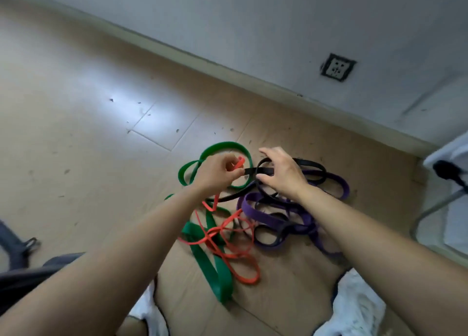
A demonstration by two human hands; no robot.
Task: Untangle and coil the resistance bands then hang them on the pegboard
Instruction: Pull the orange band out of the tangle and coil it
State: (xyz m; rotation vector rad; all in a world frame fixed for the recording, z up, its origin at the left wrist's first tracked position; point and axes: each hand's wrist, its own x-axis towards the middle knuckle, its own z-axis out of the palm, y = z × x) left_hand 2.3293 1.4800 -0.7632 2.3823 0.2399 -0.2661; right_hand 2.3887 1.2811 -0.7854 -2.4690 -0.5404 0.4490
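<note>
1. While the person crouches low, white shorts (354, 307) at the bottom edge, both bare arms reach forward over the tangle.
2. Closest in, a wide green band (217, 277) lies folded on the floor, thin red band (240, 161) strands criss-crossing it. Nothing is coiled yet.
3. Beside them, the purple band (249, 206) and black band (312, 164) are looped through each other.
4. Up at the hands: the left hand (217, 171) has its fingers curled, pinching a raised loop of the red band. The right hand (281, 173) arches half-bent fingers over a black loop, thumb against it, a light hold by the look of it.
5. My read: this is the untangling step, very early. The next move calls for drawing red clear of black and green, feeding the loop through rather than tugging, since a pull could tighten the knot.
6. Beyond that, the tan tiled floor (101, 133) is scuffed and speckled, with a bright glare patch.
7. Farthest off run a pale skirting (177, 49), a grey-white wall (278, 19) and a wall socket (338, 67). No pegboard is in view.
</note>
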